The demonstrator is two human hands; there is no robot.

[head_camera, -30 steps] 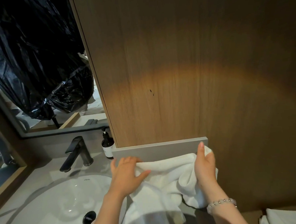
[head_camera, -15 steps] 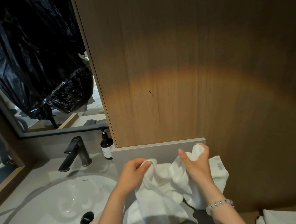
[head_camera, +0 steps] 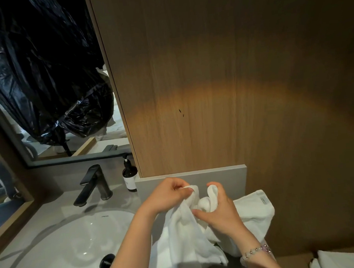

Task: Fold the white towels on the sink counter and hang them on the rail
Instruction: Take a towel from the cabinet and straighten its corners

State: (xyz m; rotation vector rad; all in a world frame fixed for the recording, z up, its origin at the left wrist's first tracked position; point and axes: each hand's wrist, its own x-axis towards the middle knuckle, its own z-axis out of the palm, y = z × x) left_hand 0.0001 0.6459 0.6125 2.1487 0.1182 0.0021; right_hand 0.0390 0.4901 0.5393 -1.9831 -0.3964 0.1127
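— Both hands sit closer together than half a second ago, and the towel is more bunched between them.

— What does each grip hold?

— The left hand pinches a rolled bit of the towel's top edge between thumb and curled fingers. The right hand has its grip closed round another fold of the same edge.

— And where is the towel?

— It is held up in front of the grey panel, just right of the sink in the counter. It hangs down and its lower end is cut off by the frame. A corner with a small label sticks out behind the right wrist; the print is too small to read.

— Is that panel the rail?

— I cannot tell.

— Anything else half-seen?

— A second towel is clipped by the bottom right corner. The bottle stands by the tap, its side hidden behind the panel. Black plastic fills most of the mirror.
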